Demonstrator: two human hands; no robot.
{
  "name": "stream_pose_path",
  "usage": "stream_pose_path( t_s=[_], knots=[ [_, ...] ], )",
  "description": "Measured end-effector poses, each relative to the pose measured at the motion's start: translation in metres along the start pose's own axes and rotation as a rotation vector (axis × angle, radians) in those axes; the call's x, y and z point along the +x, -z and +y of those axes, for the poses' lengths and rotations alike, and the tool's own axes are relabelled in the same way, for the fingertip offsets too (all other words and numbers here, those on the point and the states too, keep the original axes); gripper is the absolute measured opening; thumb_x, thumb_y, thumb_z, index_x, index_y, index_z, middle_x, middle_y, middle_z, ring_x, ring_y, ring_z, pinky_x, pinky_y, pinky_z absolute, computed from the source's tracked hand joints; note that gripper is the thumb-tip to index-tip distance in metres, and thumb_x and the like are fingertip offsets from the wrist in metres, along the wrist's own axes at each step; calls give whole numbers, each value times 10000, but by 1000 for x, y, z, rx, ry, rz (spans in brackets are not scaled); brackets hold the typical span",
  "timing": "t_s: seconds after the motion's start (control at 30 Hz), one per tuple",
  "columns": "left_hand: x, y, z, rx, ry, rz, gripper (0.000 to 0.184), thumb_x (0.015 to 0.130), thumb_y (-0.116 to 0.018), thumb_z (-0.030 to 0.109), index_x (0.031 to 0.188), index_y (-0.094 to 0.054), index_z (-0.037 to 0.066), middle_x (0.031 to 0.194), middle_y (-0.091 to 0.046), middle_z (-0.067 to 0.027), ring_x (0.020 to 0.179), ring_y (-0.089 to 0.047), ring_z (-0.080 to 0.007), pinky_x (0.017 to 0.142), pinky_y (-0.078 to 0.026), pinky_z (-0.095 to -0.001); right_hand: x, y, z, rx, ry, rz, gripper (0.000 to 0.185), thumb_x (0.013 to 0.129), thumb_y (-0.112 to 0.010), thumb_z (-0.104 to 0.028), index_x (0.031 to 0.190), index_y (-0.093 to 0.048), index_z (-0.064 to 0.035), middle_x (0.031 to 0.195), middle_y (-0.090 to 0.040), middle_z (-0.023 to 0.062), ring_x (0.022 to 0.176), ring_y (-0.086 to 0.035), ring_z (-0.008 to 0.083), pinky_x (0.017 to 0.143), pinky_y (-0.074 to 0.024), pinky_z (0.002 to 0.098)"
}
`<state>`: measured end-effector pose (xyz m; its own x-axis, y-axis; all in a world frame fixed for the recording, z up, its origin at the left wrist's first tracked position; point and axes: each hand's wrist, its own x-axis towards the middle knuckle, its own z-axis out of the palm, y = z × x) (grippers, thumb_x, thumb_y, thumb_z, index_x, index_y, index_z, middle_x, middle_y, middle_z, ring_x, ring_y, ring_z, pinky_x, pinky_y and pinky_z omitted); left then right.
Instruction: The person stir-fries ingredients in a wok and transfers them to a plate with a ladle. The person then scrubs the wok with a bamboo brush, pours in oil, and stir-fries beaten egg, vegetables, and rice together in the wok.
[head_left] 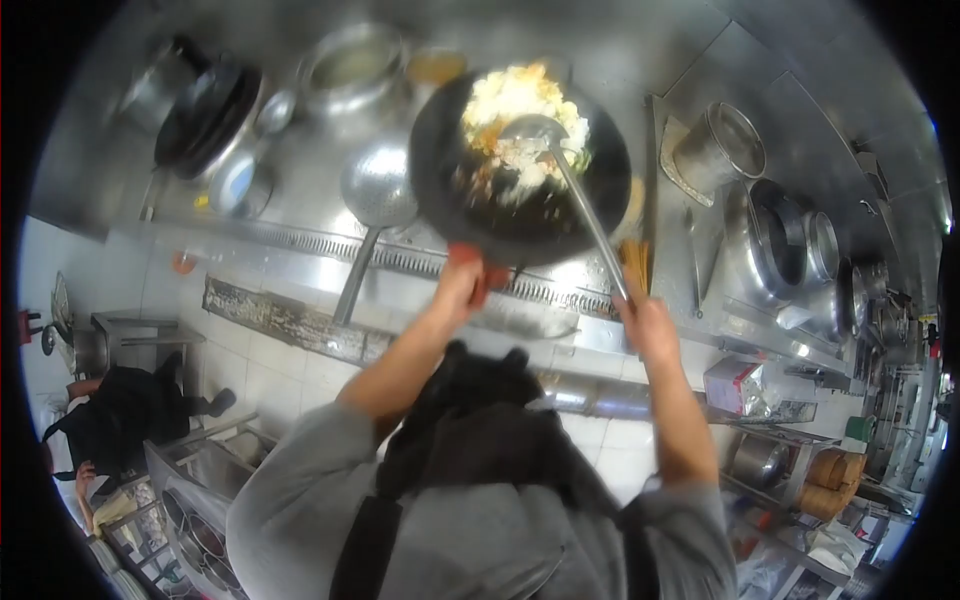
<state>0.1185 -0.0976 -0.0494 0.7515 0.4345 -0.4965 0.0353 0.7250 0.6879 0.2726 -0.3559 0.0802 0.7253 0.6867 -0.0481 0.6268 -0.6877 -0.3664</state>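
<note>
A large black wok (440, 190) is tilted over the stove, with pale yellow and white food (515, 95) heaped toward its far side; the food looks like egg or rice, but blur hides which. My left hand (459, 279) is closed around a red cloth (488, 280) at the wok's near edge, and whatever part of the wok lies under the cloth is hidden. Closed on the handle of a long metal ladle (590, 218), my right hand (652, 328) is at the near right. The ladle's bowl rests among the food.
A perforated strainer (378, 187) lies left of the wok. Further left are a steel pot (355, 72), a dark pan (210, 118) and a bowl (240, 185). On the right stand a metal container (720, 140) and stacked pans (775, 235). Another person (125, 420) is at the lower left.
</note>
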Motion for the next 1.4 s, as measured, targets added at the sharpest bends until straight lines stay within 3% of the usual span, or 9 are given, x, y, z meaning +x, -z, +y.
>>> stream_pose_path(
  t_s=[0.07,0.2,0.3,0.47,0.57,1.0,1.13,1.23,1.4],
  knots=[
    [-67,-22,2,-131,-98,84,561,660,-369,-86,1212,-439,-17,908,-647,-228,714,-678,-247,425,-493,-280,-31,21,-14,68,-15,19,475,867,-610,-195,1322,-491,-134,651,-589,180,601,-601,321,626,-478,398],
    [-65,-48,65,-203,-30,60,116,669,-398,-64,670,-423,49,778,-604,-152,763,-675,-283,405,-379,-320,-90,61,-6,160,-173,-195,499,850,-631,-176,1324,-487,-116,627,-567,179,555,-569,319,592,-460,379],
    [-5,-49,71,-45,-10,-32,139,742,-414,-4,861,-455,55,918,-632,-195,838,-663,-253,501,-419,-280,-87,57,0,175,-160,-223,494,849,-629,-190,1316,-491,-103,621,-562,174,540,-554,305,579,-456,374],
    [22,-4,18,105,16,-119,186,730,-414,-15,893,-488,36,855,-650,-215,800,-672,-255,448,-413,-281,-54,-30,11,62,30,51,419,857,-614,-201,1248,-531,-76,721,-603,246,653,-609,389,613,-465,478],
    [-72,-22,11,-7,-3,201,395,684,-439,-45,1047,-581,14,853,-654,-186,585,-642,-231,319,-358,-274,-73,-18,-13,98,-45,68,420,853,-617,-205,1249,-532,-90,722,-615,228,663,-616,389,606,-470,477],
    [13,-6,8,20,-14,-63,180,734,-390,-35,881,-461,43,900,-644,-215,697,-670,-231,406,-445,-304,-50,-54,-25,64,-115,100,412,873,-595,-207,1249,-524,-54,733,-606,224,684,-594,403,616,-465,476],
    [-13,-29,34,24,-47,20,279,710,-410,1,951,-542,48,867,-665,-197,504,-518,-139,354,-346,-258,-87,-58,-47,859,-443,-27,515,869,-602,-144,1336,-437,-3,631,-575,68,520,-559,128,475,-440,279],
    [33,-46,57,-58,-16,55,219,713,-404,-25,900,-461,74,850,-650,-226,599,-608,-176,337,-305,-261,-90,-44,-60,1455,-499,-68,589,833,-605,-79,1366,-375,23,791,-609,88,511,-559,141,445,-443,250],
    [79,-38,45,-27,-31,37,226,729,-405,-20,921,-412,99,860,-650,-232,548,-561,-177,356,-302,-275,-58,2,-43,1598,-287,207,635,753,-613,-85,1312,-380,107,1226,-514,251,1098,-554,349,823,-522,364]
  ],
)
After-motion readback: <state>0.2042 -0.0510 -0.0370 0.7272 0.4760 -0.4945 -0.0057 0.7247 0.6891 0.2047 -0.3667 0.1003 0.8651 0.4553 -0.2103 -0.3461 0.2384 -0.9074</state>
